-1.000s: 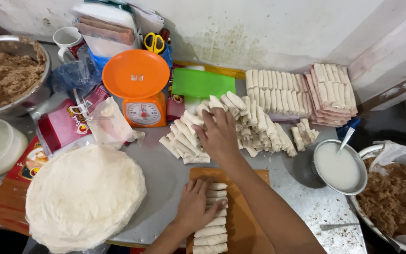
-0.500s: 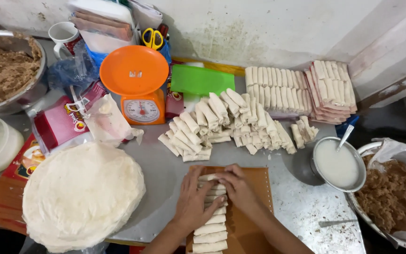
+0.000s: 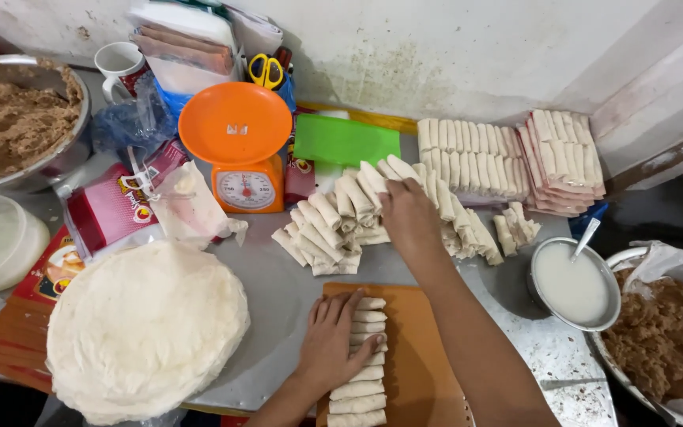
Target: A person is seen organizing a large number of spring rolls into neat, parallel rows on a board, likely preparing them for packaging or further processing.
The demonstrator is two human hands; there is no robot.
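Observation:
My left hand [image 3: 333,344] lies flat, fingers apart, against a row of rolled spring rolls [image 3: 361,383] lined up on a brown cutting board [image 3: 424,356]. My right hand [image 3: 409,217] reaches forward to a loose pile of spring rolls [image 3: 326,229] on the metal table, its fingers curled on a roll at the top of the pile. A thick round stack of white wrappers [image 3: 148,324] sits to the left of the board.
An orange kitchen scale [image 3: 239,150] and a green scraper [image 3: 345,141] stand behind the pile. Neat stacks of rolls [image 3: 507,154] line the back right. A bowl of white paste with a spoon [image 3: 575,285] and bowls of brown filling [image 3: 666,340] [image 3: 9,122] flank the table.
Half a second ago both hands were on the row on the board. My right hand has since moved forward to the pile; the left hand stays on the row.

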